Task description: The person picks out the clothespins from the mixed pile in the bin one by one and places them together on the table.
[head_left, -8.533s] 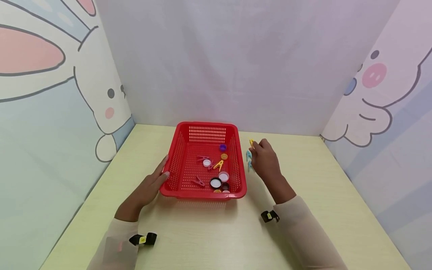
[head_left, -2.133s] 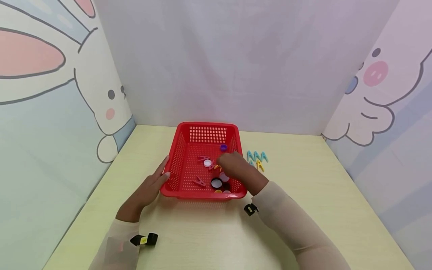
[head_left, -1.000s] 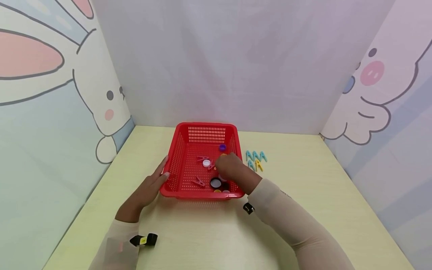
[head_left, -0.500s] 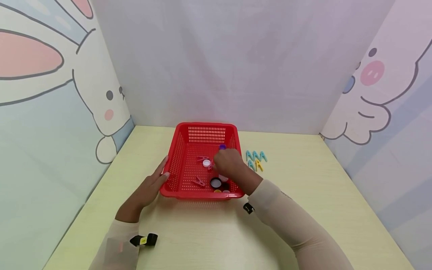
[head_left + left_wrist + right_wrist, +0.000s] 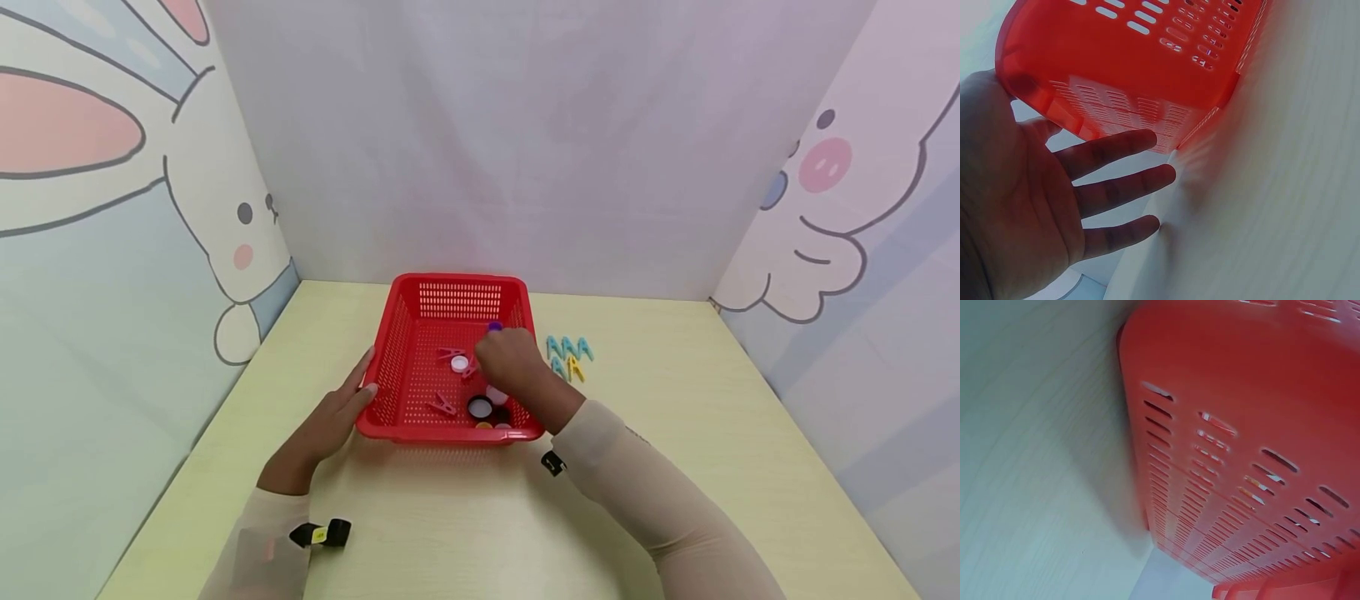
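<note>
Head view: the red slotted plastic basket [image 5: 452, 434] stands on the pale wood-grain table [image 5: 450, 517], between my hands. My left hand [image 5: 330, 421] is at its left rim, thumb over the edge; the left wrist view shows the other fingers straight and spread. My right hand [image 5: 513, 362] is down inside the right half, its fingertips hidden, so I can't tell whether I'm pinching anything. Three pink clothespins [image 5: 442, 405] lie in the basket to the left of it, two near a white cap [image 5: 460, 364]. On the table, just right of the basket, are four teal clothespins [image 5: 584, 348] and a yellow clothespin [image 5: 575, 368]. I judge the clothespins light, stiff and springy, slightly slippery, not fragile; best pinched across both legs. The basket seems light and somewhat flexible, steadiest held by its rim.
</note>
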Motion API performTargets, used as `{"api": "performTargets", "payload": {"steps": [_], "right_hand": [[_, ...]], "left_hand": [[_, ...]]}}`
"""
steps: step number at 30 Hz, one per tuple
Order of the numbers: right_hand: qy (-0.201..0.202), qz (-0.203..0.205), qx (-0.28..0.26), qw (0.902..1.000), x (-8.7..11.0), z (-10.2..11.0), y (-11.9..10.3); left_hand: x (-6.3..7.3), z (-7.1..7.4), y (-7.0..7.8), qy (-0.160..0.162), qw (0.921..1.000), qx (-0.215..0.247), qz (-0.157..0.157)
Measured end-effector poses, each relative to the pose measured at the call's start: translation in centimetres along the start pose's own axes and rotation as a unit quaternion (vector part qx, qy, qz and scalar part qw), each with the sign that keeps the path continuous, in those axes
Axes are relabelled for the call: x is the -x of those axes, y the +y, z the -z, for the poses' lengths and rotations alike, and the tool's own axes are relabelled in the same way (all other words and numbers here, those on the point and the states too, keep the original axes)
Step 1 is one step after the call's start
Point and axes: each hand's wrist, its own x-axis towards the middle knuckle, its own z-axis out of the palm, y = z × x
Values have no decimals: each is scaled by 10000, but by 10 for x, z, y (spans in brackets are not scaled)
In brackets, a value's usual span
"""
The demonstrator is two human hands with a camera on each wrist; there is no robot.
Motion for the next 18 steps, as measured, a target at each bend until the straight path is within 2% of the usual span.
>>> {"api": "performTargets", "payload": {"steps": [12, 18], "right_hand": [[195, 79, 106, 9997, 3, 3, 2], [224, -92, 267, 9994, 8, 7, 4]], "left_hand": [[0, 0, 2, 6, 10000, -56, 45], [0, 0, 1, -13, 10000, -46, 48]]}}
